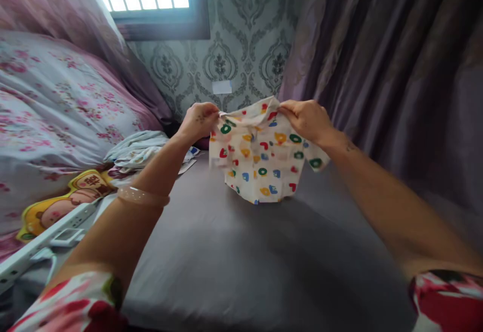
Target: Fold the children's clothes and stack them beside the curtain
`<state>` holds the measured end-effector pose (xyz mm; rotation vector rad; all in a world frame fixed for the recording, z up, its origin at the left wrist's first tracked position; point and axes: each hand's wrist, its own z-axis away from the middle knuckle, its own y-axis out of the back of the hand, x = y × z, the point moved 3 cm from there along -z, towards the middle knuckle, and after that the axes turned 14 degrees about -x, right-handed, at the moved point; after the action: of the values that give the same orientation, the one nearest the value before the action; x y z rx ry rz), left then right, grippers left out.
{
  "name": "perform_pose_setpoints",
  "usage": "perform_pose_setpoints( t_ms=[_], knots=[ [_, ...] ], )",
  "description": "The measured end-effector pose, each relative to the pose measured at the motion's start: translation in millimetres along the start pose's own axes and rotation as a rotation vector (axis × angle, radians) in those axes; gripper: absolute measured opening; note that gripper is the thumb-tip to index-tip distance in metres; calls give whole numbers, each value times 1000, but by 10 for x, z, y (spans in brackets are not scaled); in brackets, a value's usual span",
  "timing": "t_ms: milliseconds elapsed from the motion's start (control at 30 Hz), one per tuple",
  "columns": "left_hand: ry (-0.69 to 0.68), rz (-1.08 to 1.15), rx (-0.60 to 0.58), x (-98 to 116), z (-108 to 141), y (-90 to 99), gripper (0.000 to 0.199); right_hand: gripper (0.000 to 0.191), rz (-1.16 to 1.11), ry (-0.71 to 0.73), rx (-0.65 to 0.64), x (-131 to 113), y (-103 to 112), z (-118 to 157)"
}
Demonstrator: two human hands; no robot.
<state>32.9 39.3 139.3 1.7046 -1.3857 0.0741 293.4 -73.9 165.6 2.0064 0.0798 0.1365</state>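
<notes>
A small white short-sleeved shirt (260,156), printed with red, green, yellow and blue letters, hangs spread between my two hands over the grey bed sheet (211,261). My left hand (199,120) pinches it at the shoulder beside the collar. On the other side of the collar, my right hand (305,118) grips the opposite shoulder. Both hands are closed, with the fingertips partly hidden by the cloth and fingers. One sleeve sticks out below my right hand. The shirt's lower hem hangs close to the sheet; I cannot tell whether it touches.
Folded clothes (138,148) lie in a pile at the left, beside a floral quilt (75,100). A yellow cartoon cushion (64,203) and a white power strip (41,244) with a plugged-in charger lie nearer me. A purple curtain (385,70) hangs along the right.
</notes>
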Motion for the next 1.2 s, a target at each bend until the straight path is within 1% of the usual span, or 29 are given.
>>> perform_pose_setpoints(
  t_ms=[67,133,233,333,400,500,567,667,733,833,900,1033,1133,1167,1200],
  knots=[
    [52,64,-28,-61,8,-40,18,40,-25,-54,80,61,2,10],
    [99,93,-50,-121,8,-82,19,39,-49,-73,71,88,-20,17],
    [138,65,-10,-191,-7,-143,17,37,-99,-95,45,83,-64,14],
    [152,-42,44,-201,-23,-203,15,36,-149,-120,58,58,-98,-3],
    [157,-121,83,-160,-16,-234,16,37,-170,-144,83,38,-112,-10],
    [188,-222,157,-44,41,-266,18,39,-178,-181,147,-4,-116,21],
    [199,-300,236,64,122,-271,19,41,-159,-166,201,-57,-101,85],
    [136,-421,365,264,310,-240,22,43,-88,-112,273,-158,-42,252],
    [83,-488,395,400,465,-188,23,43,-17,-109,286,-207,16,395],
    [37,-564,381,599,717,-46,27,45,93,-113,291,-245,142,628],
    [2,-596,381,745,886,83,28,46,110,-70,309,-262,266,785],
    [-104,-714,451,1077,1175,347,28,43,54,62,303,-297,578,1041],
    [-160,-926,535,1293,1267,499,34,41,39,94,361,-300,811,1116],
    [-173,-982,546,1341,1260,540,37,40,20,94,385,-292,874,1108],
    [-183,-1016,538,1373,1234,577,38,39,-17,104,380,-283,920,1077]
  ],
)
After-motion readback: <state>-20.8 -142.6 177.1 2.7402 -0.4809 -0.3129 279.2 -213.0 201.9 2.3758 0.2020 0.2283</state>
